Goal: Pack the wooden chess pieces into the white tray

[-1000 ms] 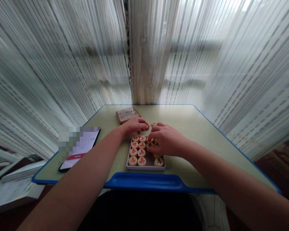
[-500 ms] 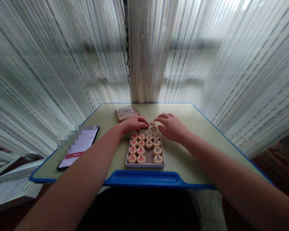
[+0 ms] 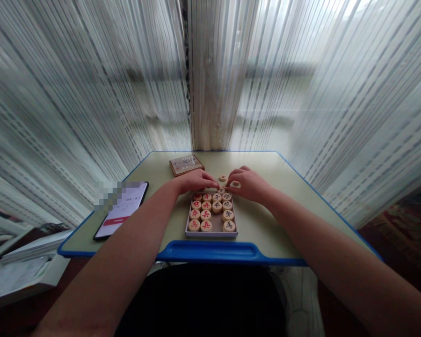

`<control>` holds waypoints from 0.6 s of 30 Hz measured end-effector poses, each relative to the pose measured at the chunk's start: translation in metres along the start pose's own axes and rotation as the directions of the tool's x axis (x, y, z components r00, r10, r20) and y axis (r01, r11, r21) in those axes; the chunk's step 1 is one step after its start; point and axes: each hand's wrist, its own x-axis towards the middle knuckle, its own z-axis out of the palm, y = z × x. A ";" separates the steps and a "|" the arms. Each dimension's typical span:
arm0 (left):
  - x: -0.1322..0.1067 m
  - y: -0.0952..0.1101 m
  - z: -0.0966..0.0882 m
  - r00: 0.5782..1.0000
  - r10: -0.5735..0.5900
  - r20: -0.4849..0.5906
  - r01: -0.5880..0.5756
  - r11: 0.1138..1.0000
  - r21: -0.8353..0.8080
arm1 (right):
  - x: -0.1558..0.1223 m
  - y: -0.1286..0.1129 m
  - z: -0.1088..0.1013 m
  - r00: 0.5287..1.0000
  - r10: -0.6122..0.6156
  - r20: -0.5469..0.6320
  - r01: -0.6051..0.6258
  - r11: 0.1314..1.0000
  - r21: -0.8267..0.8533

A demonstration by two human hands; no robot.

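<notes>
A shallow white-edged box [image 3: 212,234] holds round wooden Chinese chess pieces [image 3: 206,216] with red characters on the left and dark ones on the right. A gap shows in its third column near the front. Just beyond the box, the fingertips of my left hand [image 3: 195,180] and my right hand [image 3: 250,184] come together from either side at a small group of loose pieces. Both hands have closed fingers there, on a Chinese chess piece [image 3: 221,190] partly covered by them. Another loose piece [image 3: 223,178] lies just behind, and one [image 3: 236,183] sits by my right fingers.
A box lid [image 3: 185,164] with printed writing lies at the far left of the blue-edged table [image 3: 294,224]. A phone [image 3: 122,208] with a lit screen is left of my forearm. Striped curtains [image 3: 214,75] hang behind, and papers [image 3: 24,276] stand at lower left.
My hands have moved closer together, their fingertips reaching the loose pieces. The view has shifted slightly, and the pieces in the box look unchanged.
</notes>
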 end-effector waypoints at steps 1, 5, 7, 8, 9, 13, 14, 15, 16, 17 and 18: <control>0.000 0.000 0.000 1.000 -0.003 0.003 0.003 1.000 0.002 | 0.000 0.000 0.001 1.000 0.009 0.001 -0.009 1.000 -0.004; -0.002 0.002 0.001 0.999 -0.042 0.018 0.042 0.999 0.019 | 0.002 0.000 0.006 1.000 0.027 0.003 -0.027 0.999 0.033; -0.002 0.001 0.001 0.997 -0.068 0.024 0.067 0.997 0.031 | 0.002 0.000 0.008 1.000 0.010 0.008 -0.010 0.998 0.061; -0.002 0.001 0.001 0.997 -0.074 0.023 0.073 0.997 0.027 | 0.003 0.000 0.008 1.000 0.007 0.001 -0.007 0.998 0.067; -0.002 0.001 0.002 0.997 -0.069 0.021 0.069 0.998 0.013 | 0.003 -0.001 0.008 1.000 0.010 -0.020 -0.009 0.998 0.069; -0.001 -0.001 0.004 1.000 0.020 0.020 -0.018 0.996 -0.085 | 0.002 -0.007 0.004 0.977 0.034 -0.209 -0.009 0.993 0.117; -0.001 -0.001 0.004 0.999 0.034 0.014 -0.032 0.995 -0.091 | 0.002 -0.009 0.004 0.965 0.038 -0.258 0.000 0.990 0.144; -0.002 0.000 0.004 0.999 0.036 0.003 -0.036 0.995 -0.088 | 0.001 -0.011 0.003 0.952 0.044 -0.303 0.010 0.985 0.173; -0.002 0.000 0.005 0.999 0.035 -0.013 -0.036 0.996 -0.082 | 0.001 -0.014 0.002 0.938 0.050 -0.342 0.020 0.980 0.198; -0.002 0.001 0.004 0.999 0.039 -0.033 -0.041 0.996 -0.077 | 0.001 -0.016 0.002 0.927 0.053 -0.372 0.031 0.976 0.217; -0.002 0.002 0.004 0.997 0.050 -0.052 -0.053 0.996 -0.077 | 0.001 -0.017 0.001 0.918 0.052 -0.393 0.042 0.973 0.227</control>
